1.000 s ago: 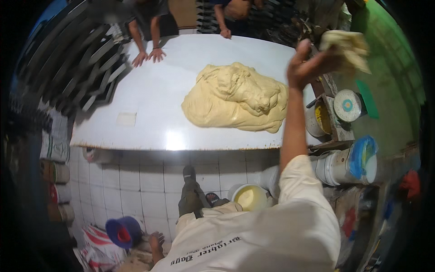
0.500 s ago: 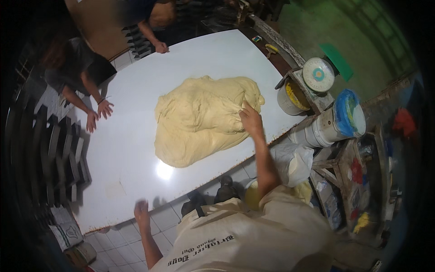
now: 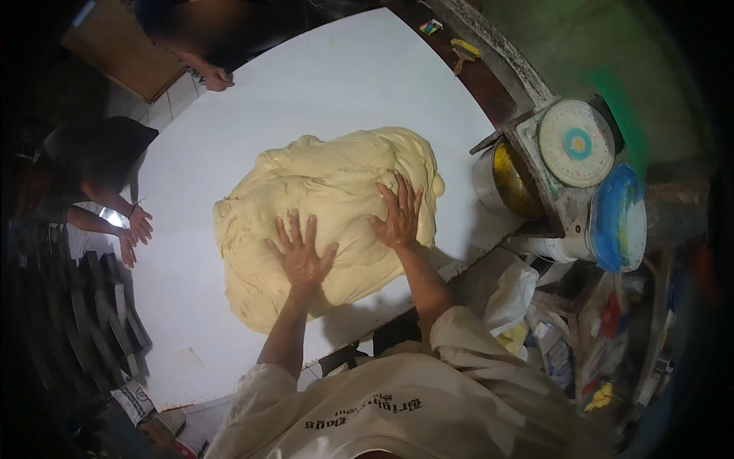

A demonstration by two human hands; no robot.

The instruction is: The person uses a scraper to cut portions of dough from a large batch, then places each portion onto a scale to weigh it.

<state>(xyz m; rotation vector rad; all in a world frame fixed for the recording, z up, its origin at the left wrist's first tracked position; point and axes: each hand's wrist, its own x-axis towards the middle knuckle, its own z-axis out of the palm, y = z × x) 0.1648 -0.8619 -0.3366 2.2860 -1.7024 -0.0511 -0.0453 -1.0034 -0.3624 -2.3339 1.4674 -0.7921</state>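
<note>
The table's [image 3: 348,73] near edge runs just before the person's waist. The left hand [image 3: 303,262] and right hand [image 3: 399,218] press palm-down, fingers apart, on the large dough [image 3: 340,180], which lies mid-table, closer to the near edge. White surface extends widely beyond and left of it; the strip toward the bucket [image 3: 491,183] and scale [image 3: 575,144] is narrower. Co-workers' hands [image 3: 140,225] rest along the left and far edges. Half a second earlier, the left hand was off the dough and the right gripped a fold.
</note>
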